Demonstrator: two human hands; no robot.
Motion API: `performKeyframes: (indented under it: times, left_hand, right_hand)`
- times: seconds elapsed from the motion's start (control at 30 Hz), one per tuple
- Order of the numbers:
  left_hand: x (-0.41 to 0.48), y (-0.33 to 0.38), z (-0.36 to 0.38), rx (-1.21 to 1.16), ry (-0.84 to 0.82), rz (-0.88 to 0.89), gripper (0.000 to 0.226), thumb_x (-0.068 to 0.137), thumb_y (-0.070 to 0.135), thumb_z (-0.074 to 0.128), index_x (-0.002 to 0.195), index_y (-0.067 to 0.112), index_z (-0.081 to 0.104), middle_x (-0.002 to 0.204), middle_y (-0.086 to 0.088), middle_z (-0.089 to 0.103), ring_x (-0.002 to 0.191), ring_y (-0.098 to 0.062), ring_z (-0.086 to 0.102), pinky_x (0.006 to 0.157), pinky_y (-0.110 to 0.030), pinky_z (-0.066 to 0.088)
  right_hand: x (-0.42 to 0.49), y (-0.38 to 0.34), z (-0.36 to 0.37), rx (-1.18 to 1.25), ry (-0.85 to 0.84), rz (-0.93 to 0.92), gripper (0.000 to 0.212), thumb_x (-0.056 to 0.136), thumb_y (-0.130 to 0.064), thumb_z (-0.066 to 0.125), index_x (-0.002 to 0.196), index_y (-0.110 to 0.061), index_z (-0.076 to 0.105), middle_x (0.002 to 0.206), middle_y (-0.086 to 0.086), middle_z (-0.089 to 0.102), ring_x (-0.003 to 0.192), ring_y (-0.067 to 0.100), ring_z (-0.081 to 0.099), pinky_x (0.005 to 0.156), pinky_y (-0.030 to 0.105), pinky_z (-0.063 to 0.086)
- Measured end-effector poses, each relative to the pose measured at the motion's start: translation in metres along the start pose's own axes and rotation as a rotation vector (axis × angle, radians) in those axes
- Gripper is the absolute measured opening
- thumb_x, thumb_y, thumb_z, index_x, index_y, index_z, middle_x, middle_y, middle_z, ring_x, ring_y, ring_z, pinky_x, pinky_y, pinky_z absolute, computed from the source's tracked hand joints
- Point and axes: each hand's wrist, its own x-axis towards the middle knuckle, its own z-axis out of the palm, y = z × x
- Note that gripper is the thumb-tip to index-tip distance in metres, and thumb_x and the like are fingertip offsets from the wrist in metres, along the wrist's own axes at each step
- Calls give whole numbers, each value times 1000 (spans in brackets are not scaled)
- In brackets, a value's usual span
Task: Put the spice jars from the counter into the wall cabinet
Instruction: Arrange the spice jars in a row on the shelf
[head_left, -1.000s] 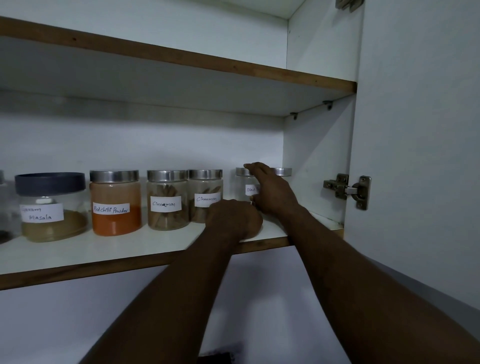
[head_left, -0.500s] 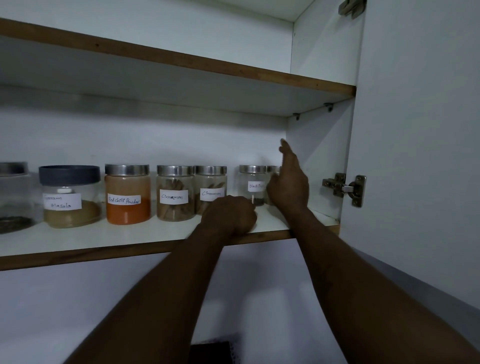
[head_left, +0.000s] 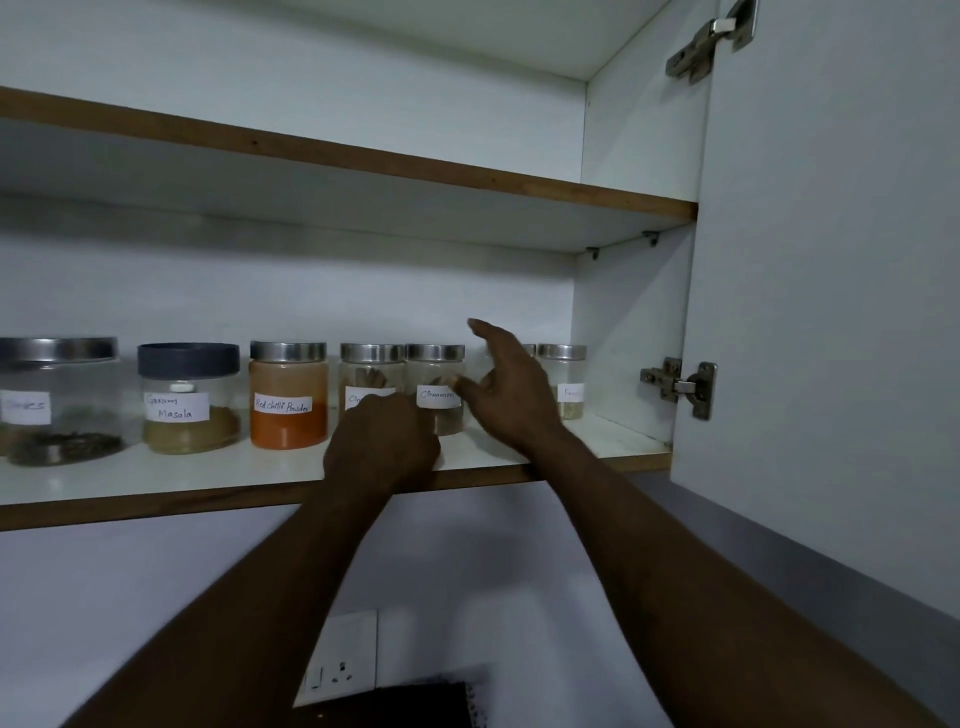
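Two arms in view, both a person's. On the left forearm (head_left: 249, 597), bare along all that shows, from lower frame edge to wrist; slim, tapering evenly. On the right forearm (head_left: 675, 561), likewise bare, broader where it nears the lens, narrowing to the wrist. The left hand (head_left: 382, 441): bare, knuckles rounded, back smooth. The right hand (head_left: 511, 395): bare, fingers (head_left: 488, 335) long and slender; tips blurred, nails not legible. Light dim; fine surface detail cannot be made out on either arm.
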Motion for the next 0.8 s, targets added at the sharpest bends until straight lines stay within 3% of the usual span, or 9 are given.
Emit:
performKeyframes:
  times: [0.13, 0.27, 0.4, 0.5, 0.6, 0.8]
  left_hand:
    - [-4, 2, -1, 18, 39, 22, 17, 84, 25, 70, 94, 11, 74, 89, -7, 70, 73, -20, 62, 65, -28, 48]
    - [-2, 2, 1, 187, -30, 195, 29, 90, 31, 65, 114, 18, 71, 102, -4, 72, 89, -21, 68, 71, -28, 50]
    - [9, 6, 1, 334, -233, 285, 36, 99, 36, 53, 125, 15, 65, 118, -7, 68, 104, -25, 66, 90, -41, 56]
    - [16, 13, 1, 390, -299, 253, 34, 101, 35, 47, 120, 14, 66, 119, -7, 67, 109, -26, 64, 94, -42, 54]
    - [25, 18, 5, 363, -361, 225, 38, 102, 38, 45, 126, 16, 64, 125, -7, 66, 115, -25, 61, 101, -46, 50]
    - [43, 17, 19, 345, -336, 183, 45, 100, 47, 42, 133, 22, 61, 129, -5, 66, 118, -27, 61, 102, -49, 48]
  right_hand:
    - [15, -25, 12, -71, -87, -66, 78, 90, -39, 69, 158, -29, 30, 161, -3, 37, 137, 17, 47, 106, 34, 41]
    - [20, -21, 19, -251, -147, -108, 67, 87, -34, 71, 149, -26, 46, 152, -3, 47, 121, 22, 60, 93, 38, 53]
    - [25, -2, 18, -249, -107, -76, 66, 84, -26, 77, 144, -28, 50, 146, -6, 52, 116, 22, 62, 88, 34, 51]
    - [32, 11, 19, -238, -109, -55, 66, 82, -15, 78, 142, -26, 52, 144, -2, 54, 121, 23, 59, 94, 34, 48]
    - [35, 22, 23, -231, -112, -32, 67, 82, -9, 76, 143, -25, 52, 145, -1, 53, 126, 24, 56, 99, 34, 45]
    - [42, 31, 34, -208, -97, -36, 68, 83, -8, 75, 144, -25, 51, 148, 0, 50, 127, 24, 55, 100, 32, 42]
